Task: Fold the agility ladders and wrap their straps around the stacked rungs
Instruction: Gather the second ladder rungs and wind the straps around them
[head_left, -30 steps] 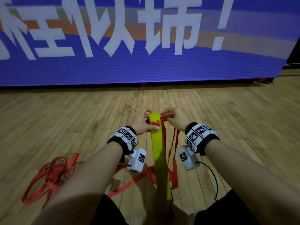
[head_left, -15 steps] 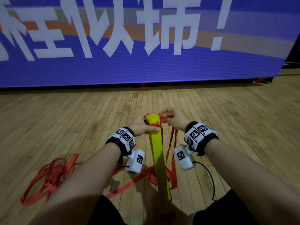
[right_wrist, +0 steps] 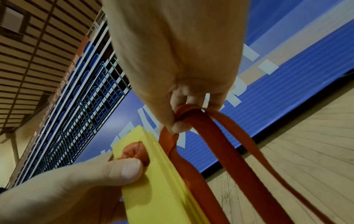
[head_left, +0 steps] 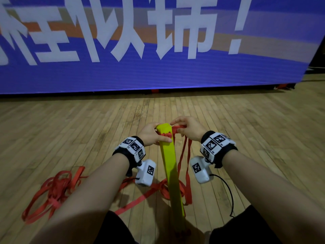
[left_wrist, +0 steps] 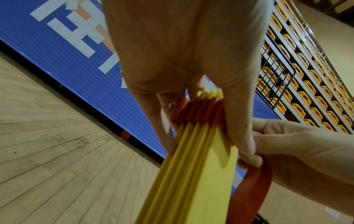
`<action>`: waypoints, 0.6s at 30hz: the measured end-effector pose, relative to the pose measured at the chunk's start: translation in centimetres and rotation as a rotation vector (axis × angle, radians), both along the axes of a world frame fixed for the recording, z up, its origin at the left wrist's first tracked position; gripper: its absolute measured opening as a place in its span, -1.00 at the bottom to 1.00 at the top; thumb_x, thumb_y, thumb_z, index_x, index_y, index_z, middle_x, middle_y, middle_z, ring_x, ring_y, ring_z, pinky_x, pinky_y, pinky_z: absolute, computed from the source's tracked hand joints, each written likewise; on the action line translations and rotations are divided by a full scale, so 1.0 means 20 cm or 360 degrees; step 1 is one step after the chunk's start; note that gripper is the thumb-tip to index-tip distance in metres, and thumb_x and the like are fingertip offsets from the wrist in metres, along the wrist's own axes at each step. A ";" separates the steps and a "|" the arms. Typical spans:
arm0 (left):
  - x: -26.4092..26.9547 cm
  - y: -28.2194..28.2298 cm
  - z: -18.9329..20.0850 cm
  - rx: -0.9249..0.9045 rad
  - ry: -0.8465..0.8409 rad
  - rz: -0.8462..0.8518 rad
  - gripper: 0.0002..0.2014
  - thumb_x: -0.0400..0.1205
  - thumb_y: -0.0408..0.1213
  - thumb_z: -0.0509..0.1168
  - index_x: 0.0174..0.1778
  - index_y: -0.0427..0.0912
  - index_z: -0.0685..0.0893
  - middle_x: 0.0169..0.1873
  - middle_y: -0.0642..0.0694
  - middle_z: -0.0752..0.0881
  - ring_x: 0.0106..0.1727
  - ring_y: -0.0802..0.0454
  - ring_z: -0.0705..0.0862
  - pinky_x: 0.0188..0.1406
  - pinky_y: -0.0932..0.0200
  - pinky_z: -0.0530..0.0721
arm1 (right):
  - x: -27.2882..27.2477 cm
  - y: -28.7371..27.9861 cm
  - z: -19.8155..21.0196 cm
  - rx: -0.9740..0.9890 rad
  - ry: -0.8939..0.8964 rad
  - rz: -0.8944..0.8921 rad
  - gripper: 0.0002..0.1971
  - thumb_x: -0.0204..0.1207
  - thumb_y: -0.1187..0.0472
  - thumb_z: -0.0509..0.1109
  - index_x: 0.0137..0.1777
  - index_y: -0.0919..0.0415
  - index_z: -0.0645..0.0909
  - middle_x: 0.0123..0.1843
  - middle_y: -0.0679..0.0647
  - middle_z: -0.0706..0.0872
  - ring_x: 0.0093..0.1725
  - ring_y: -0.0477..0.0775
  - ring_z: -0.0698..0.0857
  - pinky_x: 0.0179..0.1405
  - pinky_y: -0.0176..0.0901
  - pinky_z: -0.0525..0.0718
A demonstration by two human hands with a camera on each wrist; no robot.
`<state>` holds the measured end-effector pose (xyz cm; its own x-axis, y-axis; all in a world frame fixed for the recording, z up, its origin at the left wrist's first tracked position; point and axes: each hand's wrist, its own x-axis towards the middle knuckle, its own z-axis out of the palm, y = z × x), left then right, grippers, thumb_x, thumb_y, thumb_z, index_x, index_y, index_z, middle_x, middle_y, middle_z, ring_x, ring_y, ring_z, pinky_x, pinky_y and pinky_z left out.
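Note:
A stack of yellow ladder rungs stands on end on the wooden floor between my knees. My left hand grips its top end, thumb across the front face and fingers behind. My right hand pinches the red strap beside the top of the stack, and loops of it hang down the right side. More red strap threads through the rung ends.
A tangle of loose red strap lies on the floor at my left, with a length running to the foot of the stack. A large blue banner wall stands ahead. Open wooden floor stretches on both sides.
Both hands and the top of the stack have shifted slightly left and down. My right hand has moved closer over the top end with the strap.

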<state>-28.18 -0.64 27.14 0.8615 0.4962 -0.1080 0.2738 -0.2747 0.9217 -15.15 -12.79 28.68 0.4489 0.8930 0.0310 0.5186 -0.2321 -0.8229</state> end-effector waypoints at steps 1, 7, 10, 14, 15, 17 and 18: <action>0.00 0.00 0.00 -0.0006 0.0002 -0.0004 -0.58 0.40 -0.43 0.55 0.10 -0.05 0.60 -0.15 -0.02 0.72 -0.13 0.12 0.71 -0.31 0.30 0.71 | 0.00 0.00 0.00 0.0011 0.0015 0.0006 -0.69 0.57 0.52 0.25 0.22 0.21 0.57 0.03 0.07 0.74 -0.20 -0.16 0.65 -0.31 -0.39 0.57; 0.00 0.00 0.00 -0.0020 -0.0004 -0.0032 -0.59 0.40 -0.46 0.55 0.08 -0.06 0.61 -0.18 -0.03 0.72 -0.14 0.10 0.72 -0.18 0.19 0.75 | 0.01 0.01 -0.01 0.0027 0.0069 0.0027 -0.68 0.56 0.57 0.19 0.20 0.27 0.58 0.03 0.09 0.73 -0.16 -0.21 0.65 -0.38 -0.49 0.55; 0.00 0.00 0.00 -0.0015 -0.0006 -0.0011 -0.55 0.39 -0.45 0.56 0.16 -0.11 0.62 -0.16 -0.03 0.72 -0.12 0.08 0.72 -0.20 0.21 0.74 | 0.01 0.01 -0.02 0.0040 0.0062 0.0031 -0.68 0.56 0.58 0.19 0.18 0.25 0.58 0.08 0.15 0.74 -0.14 -0.16 0.66 -0.36 -0.46 0.55; -0.01 -0.01 0.00 -0.0002 -0.0009 -0.0019 -0.59 0.40 -0.44 0.56 0.10 -0.10 0.62 -0.16 -0.04 0.72 -0.14 0.10 0.72 -0.28 0.27 0.72 | 0.00 0.01 -0.01 -0.0061 -0.0107 0.0000 -0.68 0.58 0.50 0.21 0.23 0.19 0.59 0.05 0.09 0.72 -0.25 -0.16 0.60 -0.40 -0.45 0.52; -0.01 -0.01 0.00 -0.0009 -0.0013 -0.0025 -0.63 0.40 -0.46 0.55 0.03 -0.09 0.62 -0.19 -0.04 0.71 -0.16 0.11 0.71 -0.31 0.29 0.72 | 0.00 0.01 -0.01 -0.0144 -0.0239 -0.0018 -0.68 0.59 0.45 0.22 0.24 0.15 0.60 -0.01 0.04 0.69 -0.26 -0.14 0.58 -0.41 -0.41 0.50; -0.01 -0.02 0.01 -0.0015 -0.0015 -0.0041 -0.66 0.40 -0.48 0.54 -0.07 -0.05 0.61 -0.22 -0.04 0.70 -0.19 0.12 0.71 -0.33 0.32 0.72 | 0.00 0.00 0.00 -0.0340 -0.0495 -0.0032 -0.74 0.59 0.36 0.25 0.19 0.08 0.61 -0.14 -0.02 0.65 -0.25 -0.11 0.58 -0.43 -0.36 0.42; -0.01 -0.02 0.01 -0.0013 -0.0015 -0.0048 -0.66 0.40 -0.48 0.54 -0.09 -0.03 0.60 -0.22 -0.03 0.70 -0.20 0.13 0.71 -0.34 0.33 0.71 | 0.00 -0.01 0.00 -0.0393 -0.0513 -0.0030 -0.78 0.59 0.33 0.28 0.16 0.09 0.59 -0.21 -0.03 0.64 -0.27 -0.12 0.58 -0.44 -0.34 0.40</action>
<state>-28.35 -1.03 27.32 0.8770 0.4691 -0.1042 0.2571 -0.2749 0.9265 -15.09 -12.98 28.78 0.4675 0.8830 -0.0413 0.7348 -0.4142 -0.5371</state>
